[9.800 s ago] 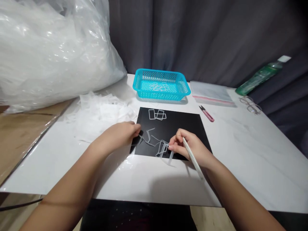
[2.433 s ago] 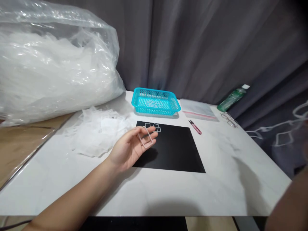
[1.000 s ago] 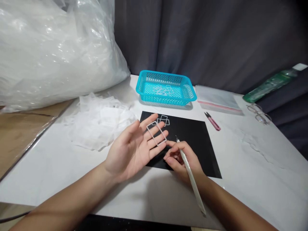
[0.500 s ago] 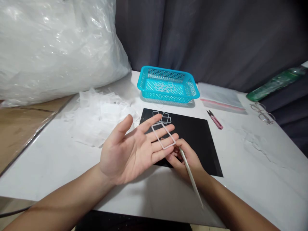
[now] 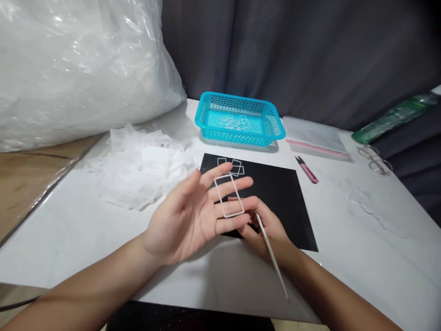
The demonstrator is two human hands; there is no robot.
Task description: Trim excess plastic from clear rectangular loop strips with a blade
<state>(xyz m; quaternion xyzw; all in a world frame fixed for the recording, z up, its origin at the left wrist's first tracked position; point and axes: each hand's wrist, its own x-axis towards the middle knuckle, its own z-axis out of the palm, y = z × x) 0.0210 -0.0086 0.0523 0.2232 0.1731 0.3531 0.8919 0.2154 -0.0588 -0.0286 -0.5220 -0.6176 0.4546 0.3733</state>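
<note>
Palm up, my left hand [image 5: 193,216] is open with its fingers spread. A thin white rectangular frame [image 5: 220,198] lies loose across those fingers. Beside and partly behind the left fingertips, my right hand [image 5: 267,225] is closed around a slim pale stick [image 5: 274,255], whose lower end points toward the table's front edge. Under both hands lies a black sheet [image 5: 289,202]. Several similar thin frames [image 5: 236,160] rest on its far left part. The tips of the right fingers are partly hidden behind the left hand.
A blue plastic basket [image 5: 241,139] with some thin frames inside stands at the back. Left are a pile of white translucent pieces [image 5: 138,170] and a big plastic bag [image 5: 82,69]. Pink snips [image 5: 308,171], zip bags [image 5: 317,138], glasses [image 5: 379,161] and a green bottle [image 5: 392,119] lie right.
The white frame has shifted slightly left on my left fingers and turned a little more upright. My left thumb has bent inward. The right hand still grips the stick.
</note>
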